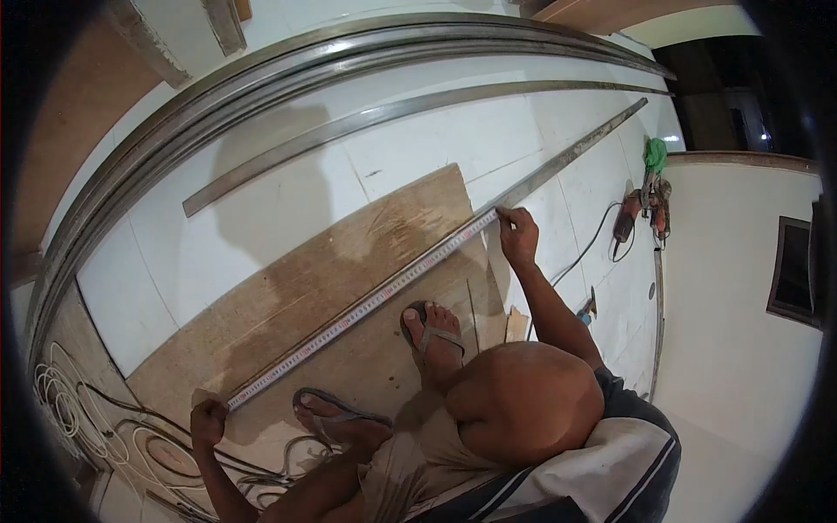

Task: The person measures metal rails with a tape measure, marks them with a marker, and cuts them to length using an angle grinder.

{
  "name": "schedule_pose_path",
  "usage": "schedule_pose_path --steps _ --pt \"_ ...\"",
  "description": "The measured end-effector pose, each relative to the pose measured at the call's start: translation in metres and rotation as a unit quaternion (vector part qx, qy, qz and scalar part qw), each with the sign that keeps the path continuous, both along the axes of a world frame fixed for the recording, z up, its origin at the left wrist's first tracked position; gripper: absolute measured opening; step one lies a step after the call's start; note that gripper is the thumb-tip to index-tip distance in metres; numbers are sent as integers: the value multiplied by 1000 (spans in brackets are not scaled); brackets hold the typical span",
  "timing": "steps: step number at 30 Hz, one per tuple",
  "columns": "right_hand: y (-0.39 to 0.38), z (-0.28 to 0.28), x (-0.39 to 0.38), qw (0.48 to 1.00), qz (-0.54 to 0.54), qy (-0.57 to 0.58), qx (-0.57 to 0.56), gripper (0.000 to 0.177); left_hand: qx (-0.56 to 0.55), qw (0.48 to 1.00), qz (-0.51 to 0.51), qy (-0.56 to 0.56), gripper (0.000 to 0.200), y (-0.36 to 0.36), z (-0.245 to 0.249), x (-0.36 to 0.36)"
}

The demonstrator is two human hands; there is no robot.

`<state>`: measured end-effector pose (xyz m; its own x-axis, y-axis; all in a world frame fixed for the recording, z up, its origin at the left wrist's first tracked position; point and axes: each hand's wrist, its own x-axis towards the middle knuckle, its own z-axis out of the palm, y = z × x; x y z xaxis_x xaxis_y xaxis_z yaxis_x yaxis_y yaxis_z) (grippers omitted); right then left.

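Note:
A white tape measure [366, 307] is stretched straight along a long metal bar [567, 157], which lies diagonally over a worn wooden board [305, 279]. At the near left end of the tape, my left hand [207, 423] is closed on it. My right hand [519, 235] pinches the tape between thumb and fingers farther up the bar, by the board's far right edge. Whether the tape's case sits inside either hand cannot be made out. My sandalled feet [432, 336] rest on the board, just on the near side of the tape.
Several long metal bars [349, 54] lie bowed by the lens across the tiled floor, with a single flat bar [375, 115] nearer. Red power tools [626, 218] with a cord lie at the right near a white wall [732, 349]. Coiled cables [78, 418] lie at lower left.

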<state>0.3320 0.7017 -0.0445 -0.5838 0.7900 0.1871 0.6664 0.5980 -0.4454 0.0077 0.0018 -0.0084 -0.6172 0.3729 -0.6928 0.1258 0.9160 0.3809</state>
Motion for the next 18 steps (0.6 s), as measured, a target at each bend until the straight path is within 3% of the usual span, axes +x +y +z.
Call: schedule_pose_path --steps 7,12,18 --pt "2 -3 1 1000 -8 8 -13 17 -16 999 -33 0 39 -1 3 0" --pt "-2 -3 6 1000 -13 11 -10 17 -38 999 22 -24 35 -11 -11 -2" --pt "3 -1 0 1000 13 4 25 15 -72 996 22 -39 37 16 13 -3"
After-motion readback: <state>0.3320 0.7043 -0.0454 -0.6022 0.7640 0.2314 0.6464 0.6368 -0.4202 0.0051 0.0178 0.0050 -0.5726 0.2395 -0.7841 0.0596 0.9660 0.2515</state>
